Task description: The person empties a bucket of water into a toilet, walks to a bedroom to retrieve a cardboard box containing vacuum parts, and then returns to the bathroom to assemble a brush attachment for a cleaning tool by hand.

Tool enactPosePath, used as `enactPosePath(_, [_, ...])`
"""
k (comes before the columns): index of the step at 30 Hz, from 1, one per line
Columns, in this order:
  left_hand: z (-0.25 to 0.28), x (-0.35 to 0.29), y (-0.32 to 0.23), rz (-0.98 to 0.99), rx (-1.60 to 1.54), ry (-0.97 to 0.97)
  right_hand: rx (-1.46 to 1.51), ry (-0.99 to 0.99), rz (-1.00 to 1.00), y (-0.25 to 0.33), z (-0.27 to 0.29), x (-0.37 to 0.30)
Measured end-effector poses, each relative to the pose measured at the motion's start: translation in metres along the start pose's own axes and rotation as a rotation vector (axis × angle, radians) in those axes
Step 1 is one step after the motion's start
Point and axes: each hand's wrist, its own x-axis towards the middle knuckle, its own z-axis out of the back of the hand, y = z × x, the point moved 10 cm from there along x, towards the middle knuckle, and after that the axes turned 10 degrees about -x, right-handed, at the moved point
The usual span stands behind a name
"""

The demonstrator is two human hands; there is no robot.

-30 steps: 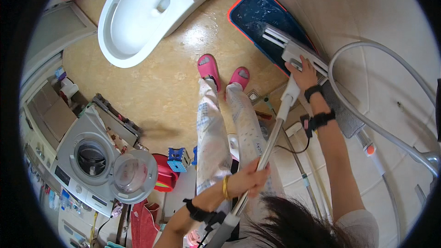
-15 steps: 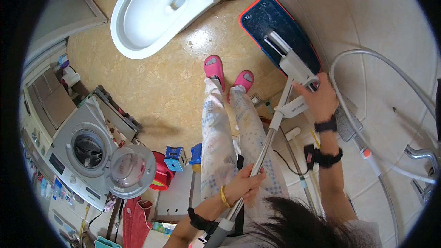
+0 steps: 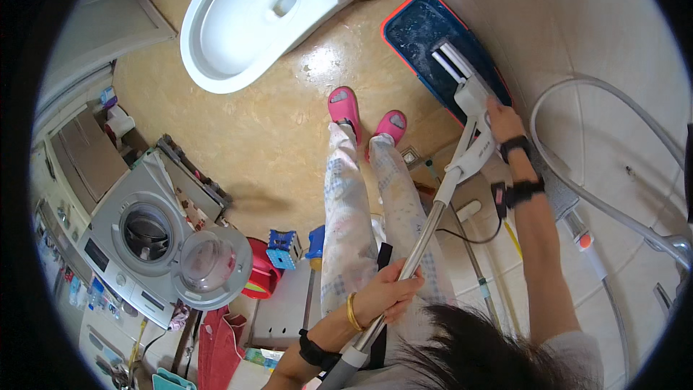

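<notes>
My left hand (image 3: 390,292) is wrapped round the metal pole of a long mop (image 3: 427,232) held slanting in front of my legs. The mop's white head (image 3: 472,95) has two pale parallel bars at its end, and it hangs over a long dark blue bucket (image 3: 406,29) with an orange rim. My right hand (image 3: 507,121) grips the side of that white head, near the bucket's near right rim; part of its fingers is hidden. Frothy liquid shows in the bucket.
A toilet (image 3: 196,43) stands ahead to the left. At left is a washing machine (image 3: 137,206) with its door open, beside a red bucket (image 3: 261,274) and a blue crate-like stool (image 3: 284,248). A grey hose (image 3: 613,92) loops at right above another mop's grey pad (image 3: 557,186).
My right hand has shifted forward onto the mop's head, and the lever part beneath has swung in toward the pole. The mop's head has moved slightly right. My left hand keeps its hold.
</notes>
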Motion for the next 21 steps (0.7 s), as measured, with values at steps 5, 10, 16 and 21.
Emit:
enactPosePath(5, [0.011,0.014,-0.008,0.020,0.025,-0.086,0.030,-0.113,-0.037,0.039,0.071,-0.090])
enactPosePath(10, [0.018,0.019,-0.019,-0.015,0.113,-0.146,-0.055,-0.255,-0.020,0.057,0.083,-0.113])
enactPosePath(16, [0.001,-0.001,-0.026,0.015,0.183,-0.144,0.251,-0.043,0.008,0.006,-0.013,0.008])
enactPosePath(21, [0.014,-0.050,-0.034,0.146,0.243,-0.125,0.395,-0.308,-0.263,-0.023,-0.051,-0.021])
